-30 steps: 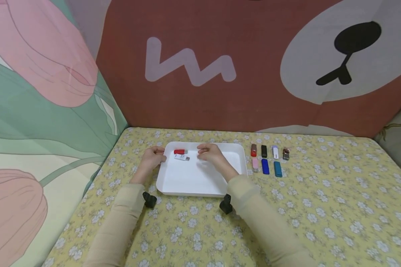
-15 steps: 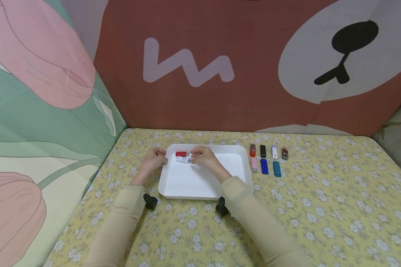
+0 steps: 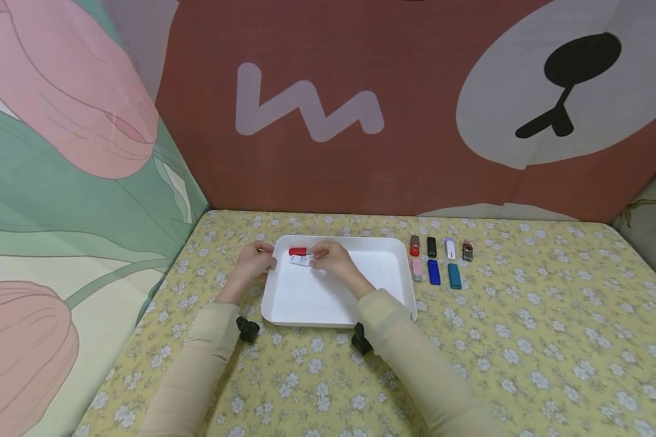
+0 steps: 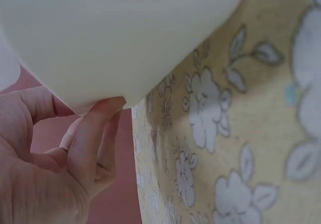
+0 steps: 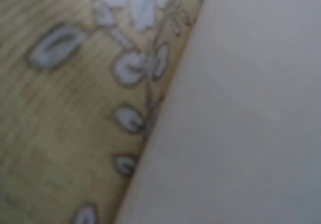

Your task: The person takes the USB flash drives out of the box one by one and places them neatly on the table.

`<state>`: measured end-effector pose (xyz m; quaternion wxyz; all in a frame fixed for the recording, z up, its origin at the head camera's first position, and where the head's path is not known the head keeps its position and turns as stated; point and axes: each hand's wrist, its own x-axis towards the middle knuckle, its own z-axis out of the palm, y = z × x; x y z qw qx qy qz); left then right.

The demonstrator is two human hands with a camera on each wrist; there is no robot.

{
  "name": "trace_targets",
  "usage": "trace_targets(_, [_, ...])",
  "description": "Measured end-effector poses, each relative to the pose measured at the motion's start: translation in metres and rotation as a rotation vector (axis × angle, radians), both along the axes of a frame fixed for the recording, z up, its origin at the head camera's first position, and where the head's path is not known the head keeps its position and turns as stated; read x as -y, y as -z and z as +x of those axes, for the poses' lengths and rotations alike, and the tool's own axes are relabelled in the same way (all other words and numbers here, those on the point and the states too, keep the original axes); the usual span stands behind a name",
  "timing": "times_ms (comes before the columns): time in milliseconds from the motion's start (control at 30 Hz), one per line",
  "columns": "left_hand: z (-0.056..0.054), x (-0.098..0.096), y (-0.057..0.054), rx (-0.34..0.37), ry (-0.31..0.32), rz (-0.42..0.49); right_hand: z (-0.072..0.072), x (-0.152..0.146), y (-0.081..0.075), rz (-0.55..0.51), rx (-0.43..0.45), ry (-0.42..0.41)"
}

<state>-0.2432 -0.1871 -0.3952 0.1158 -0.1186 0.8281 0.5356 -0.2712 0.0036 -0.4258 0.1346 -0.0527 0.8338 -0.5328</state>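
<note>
A shallow white tray [image 3: 336, 300] lies on the table, with my left hand [image 3: 253, 264] at its far left side. In the left wrist view, the left thumb and fingers [image 4: 89, 138] grip the tray's edge. Inside the tray at the upper left, a red USB flash drive [image 3: 297, 251] lies just beyond a white USB flash drive [image 3: 300, 261]. My right hand [image 3: 333, 258] reaches over the tray and pinches the white drive's right end, covering its connector. The right wrist view shows only blurred tray wall [image 5: 241, 118] and cloth, not the fingers.
Right of the tray, several more flash drives lie in two rows, among them a black one [image 3: 432, 247], a pink one [image 3: 417, 270], a blue one [image 3: 434, 272] and a teal one [image 3: 455, 276]. Flowered yellow cloth [image 3: 525, 340] covers the table; a patterned backdrop [image 3: 328, 176] stands behind.
My right hand has moved left across the tray to the white flash drive and taken hold of its end. The tray sits slightly further right and nearer; the left hand stays at its side.
</note>
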Motion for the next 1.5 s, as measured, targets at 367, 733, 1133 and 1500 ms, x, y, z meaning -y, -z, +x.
trace_targets(367, [-0.0001,-0.0018,0.0009,0.000,-0.018,-0.005,0.0080,0.0055,-0.0033,0.118,-0.088,-0.033])
trace_targets(733, [0.0011,0.0003,0.0024,0.009,-0.008,0.015,0.0078,0.0069,0.0030,0.211,-0.132,-0.052])
trace_targets(1133, [-0.0011,0.0013,0.0051,0.034,-0.016,0.028,0.0080,0.0060,0.0028,0.255,-0.115,-0.077])
trace_targets(1500, [-0.0033,0.0008,0.0049,0.048,-0.022,0.022,0.0091,0.0050,0.0025,0.263,-0.127,-0.079])
